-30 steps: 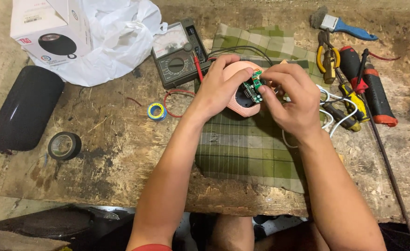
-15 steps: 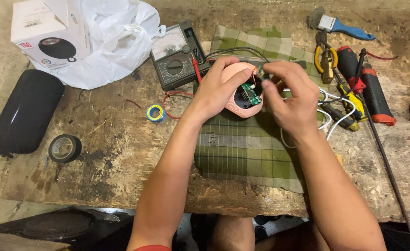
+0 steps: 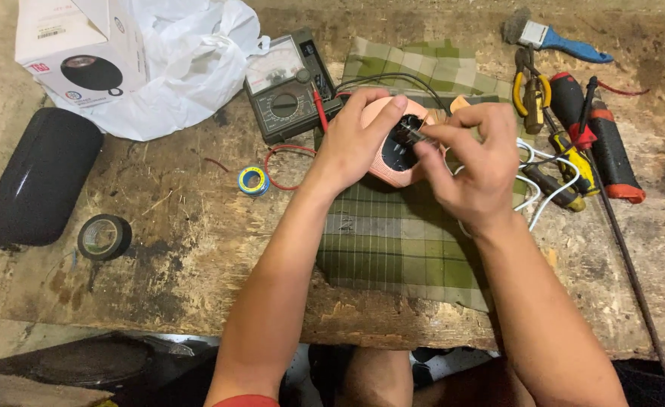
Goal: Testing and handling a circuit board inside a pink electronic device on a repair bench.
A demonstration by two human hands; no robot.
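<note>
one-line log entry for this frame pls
left hand: grip on pink speaker shell | right hand: fingertips pinch small part at shell opening | surface: green plaid cloth | nearby: multimeter, screwdrivers

**One head camera, looking steeply down**

A single view comes from the person's head, tilted down and forward over the wooden surface. It sits close: both forearms enter from the bottom edge, the hands lie just above centre, and the surface's near edge crosses low in frame. No second view overlaps it.
</note>
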